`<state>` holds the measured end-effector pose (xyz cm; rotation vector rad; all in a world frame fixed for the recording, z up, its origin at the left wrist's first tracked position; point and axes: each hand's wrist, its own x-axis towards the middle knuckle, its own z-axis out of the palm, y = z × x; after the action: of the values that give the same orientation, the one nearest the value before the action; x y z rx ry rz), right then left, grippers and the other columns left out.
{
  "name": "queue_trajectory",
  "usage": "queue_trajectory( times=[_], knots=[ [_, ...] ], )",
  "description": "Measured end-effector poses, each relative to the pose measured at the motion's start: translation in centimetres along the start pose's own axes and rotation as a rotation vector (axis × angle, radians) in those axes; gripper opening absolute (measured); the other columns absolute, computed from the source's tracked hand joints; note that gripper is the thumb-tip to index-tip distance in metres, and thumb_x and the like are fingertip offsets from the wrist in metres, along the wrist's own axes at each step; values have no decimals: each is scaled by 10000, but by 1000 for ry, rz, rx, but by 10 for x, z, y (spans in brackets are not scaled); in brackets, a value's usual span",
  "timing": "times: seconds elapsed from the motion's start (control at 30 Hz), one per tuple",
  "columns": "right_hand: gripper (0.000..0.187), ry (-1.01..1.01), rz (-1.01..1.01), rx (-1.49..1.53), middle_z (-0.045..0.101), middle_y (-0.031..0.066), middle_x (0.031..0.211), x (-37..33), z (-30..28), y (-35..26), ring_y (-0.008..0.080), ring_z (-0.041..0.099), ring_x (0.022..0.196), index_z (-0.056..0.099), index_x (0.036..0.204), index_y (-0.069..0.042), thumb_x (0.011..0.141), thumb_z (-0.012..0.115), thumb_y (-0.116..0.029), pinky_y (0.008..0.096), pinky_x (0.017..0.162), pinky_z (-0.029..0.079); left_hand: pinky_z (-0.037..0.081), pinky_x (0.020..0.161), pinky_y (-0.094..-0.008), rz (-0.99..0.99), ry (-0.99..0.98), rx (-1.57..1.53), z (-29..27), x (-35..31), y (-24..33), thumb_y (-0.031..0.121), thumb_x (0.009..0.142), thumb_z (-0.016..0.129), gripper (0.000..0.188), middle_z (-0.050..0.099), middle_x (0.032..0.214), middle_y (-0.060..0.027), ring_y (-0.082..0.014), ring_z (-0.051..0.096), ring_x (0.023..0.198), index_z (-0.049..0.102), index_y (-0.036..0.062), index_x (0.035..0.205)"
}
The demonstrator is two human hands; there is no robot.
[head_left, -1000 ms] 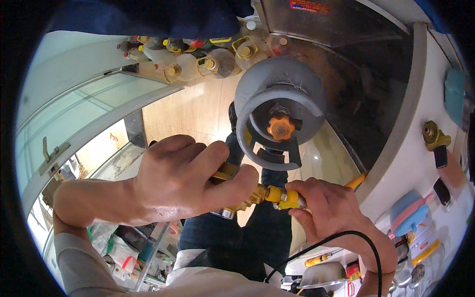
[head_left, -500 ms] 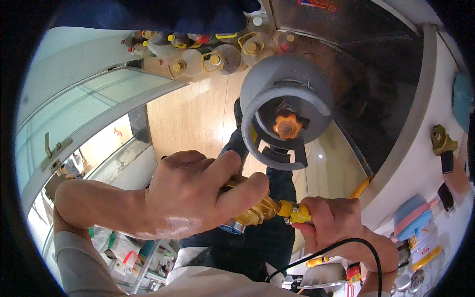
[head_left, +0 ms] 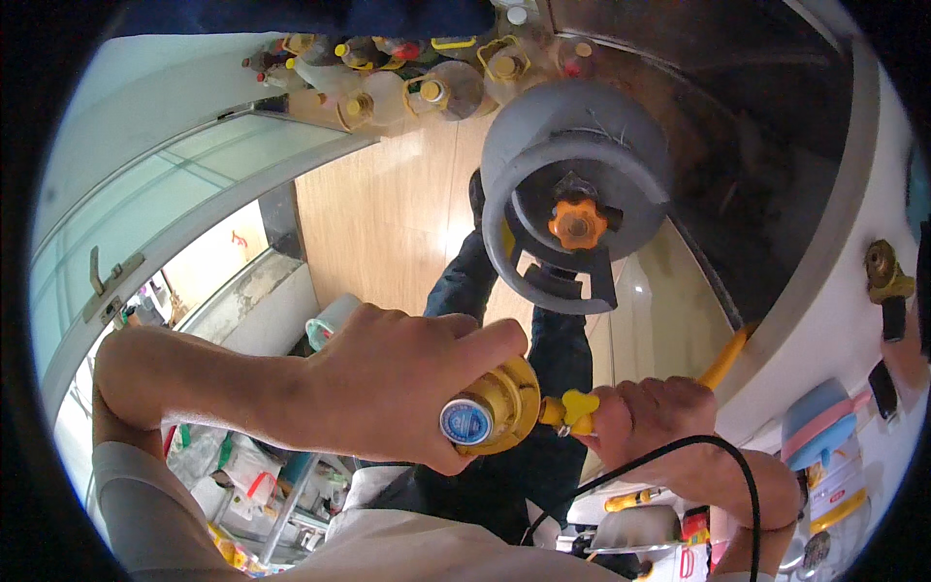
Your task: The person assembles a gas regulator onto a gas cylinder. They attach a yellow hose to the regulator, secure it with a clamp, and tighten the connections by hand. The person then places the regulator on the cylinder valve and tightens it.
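A brass-coloured gas regulator (head_left: 514, 405) with a round blue-faced cap (head_left: 466, 422) is in my left hand (head_left: 388, 380), whose fingers wrap round its body. My right hand (head_left: 664, 422) is closed on the end of a yellow gas hose (head_left: 723, 361), beside a yellow butterfly-shaped hose clamp (head_left: 580, 404). The hose end and clamp meet the regulator's outlet; the exact joint is partly hidden by my right fingers. Beyond both hands a grey gas cylinder (head_left: 567, 112) stands upright on the floor, its orange valve handwheel (head_left: 578, 225) inside the collar.
Several plastic bottles (head_left: 451, 92) line the far wall. An open glass-panelled door (head_left: 194, 179) is at left. On the white counter (head_left: 810, 291) at right lie a brass valve fitting (head_left: 887, 274) and a blue-and-pink dustpan-like item (head_left: 819, 419). A black cable (head_left: 669, 473) loops over my right forearm.
My left hand has rolled the regulator so its blue-faced cap now turns upward. The yellow clamp's wings also show more plainly. My right hand keeps its grip on the hose.
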<state>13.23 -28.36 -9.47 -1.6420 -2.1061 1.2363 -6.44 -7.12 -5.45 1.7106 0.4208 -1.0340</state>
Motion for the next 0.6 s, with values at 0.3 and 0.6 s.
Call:
queue_trajectory(
  times=[0.3, 0.6],
  knots=[
    [297, 150, 186, -30, 649, 44, 655, 9, -1, 6, 222, 650, 573, 638, 752, -118, 773, 899, -257, 369, 536, 485, 561, 827, -490, -106, 15, -437, 26, 9, 6, 372, 690, 887, 760, 724, 1064, -158, -380, 726, 964, 466, 118, 1269],
    [207, -8, 389, 61, 672, 73, 658, 12, -4, -2, 274, 678, 618, 715, 810, -106, 749, 864, -236, 395, 594, 522, 581, 649, -442, -6, 269, -44, 40, 11, 10, 374, 723, 893, 767, 676, 1029, -122, -322, 738, 822, 471, 189, 1337]
  ],
)
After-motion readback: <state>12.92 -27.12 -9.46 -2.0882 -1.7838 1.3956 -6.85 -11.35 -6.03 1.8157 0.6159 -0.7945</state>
